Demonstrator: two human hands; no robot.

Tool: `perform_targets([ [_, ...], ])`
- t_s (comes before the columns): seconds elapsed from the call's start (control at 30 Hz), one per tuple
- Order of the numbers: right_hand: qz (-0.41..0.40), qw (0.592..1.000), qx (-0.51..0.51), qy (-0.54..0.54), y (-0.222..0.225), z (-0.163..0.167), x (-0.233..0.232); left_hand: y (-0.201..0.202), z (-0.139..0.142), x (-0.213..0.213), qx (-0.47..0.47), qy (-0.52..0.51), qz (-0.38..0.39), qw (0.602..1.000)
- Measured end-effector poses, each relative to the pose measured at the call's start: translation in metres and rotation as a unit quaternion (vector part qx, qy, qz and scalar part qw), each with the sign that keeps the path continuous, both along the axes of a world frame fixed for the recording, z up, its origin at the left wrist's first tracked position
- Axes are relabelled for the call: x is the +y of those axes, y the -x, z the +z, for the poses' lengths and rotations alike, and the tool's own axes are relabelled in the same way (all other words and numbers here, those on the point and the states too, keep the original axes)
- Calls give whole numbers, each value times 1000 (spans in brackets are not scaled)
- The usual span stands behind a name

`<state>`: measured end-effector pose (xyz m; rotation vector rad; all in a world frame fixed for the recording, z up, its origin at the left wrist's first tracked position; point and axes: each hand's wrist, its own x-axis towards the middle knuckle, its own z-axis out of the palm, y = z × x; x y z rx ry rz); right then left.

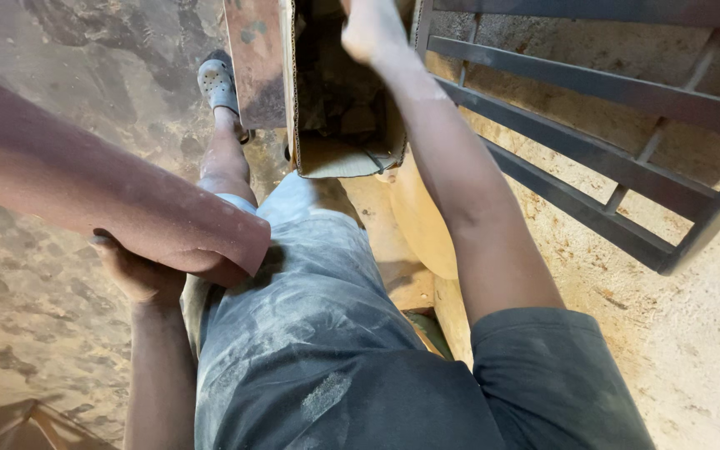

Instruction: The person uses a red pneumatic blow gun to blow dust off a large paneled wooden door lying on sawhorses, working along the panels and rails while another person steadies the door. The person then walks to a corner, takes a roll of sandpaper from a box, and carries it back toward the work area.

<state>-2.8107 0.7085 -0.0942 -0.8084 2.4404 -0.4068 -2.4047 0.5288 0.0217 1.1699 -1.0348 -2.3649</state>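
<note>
- Left hand (139,271), at lower left of the frame, cups its fingers under a curved reddish tile (102,196)
- Right hand (370,29), top centre, reaches into an open cardboard box (327,154); its grip cannot be told

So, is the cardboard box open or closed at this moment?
Open. The cardboard box has its flap turned outward, and the right hand reaches at its open mouth. What lies inside is too dark to tell.
</note>
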Motion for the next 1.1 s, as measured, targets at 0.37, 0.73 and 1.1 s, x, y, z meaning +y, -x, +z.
perform_targets([
  [0.37,198,941,-137,-236,-102,-23,0,-8,0,-5,14,-27,6,1000],
  [0.73,90,973,-54,-204,-57,-14,3,-9,2,-14,24,-34,-2,999],
  [1.1,-13,969,-164,182,-9,30,25,6,7,-15,46,11,-33,998],
])
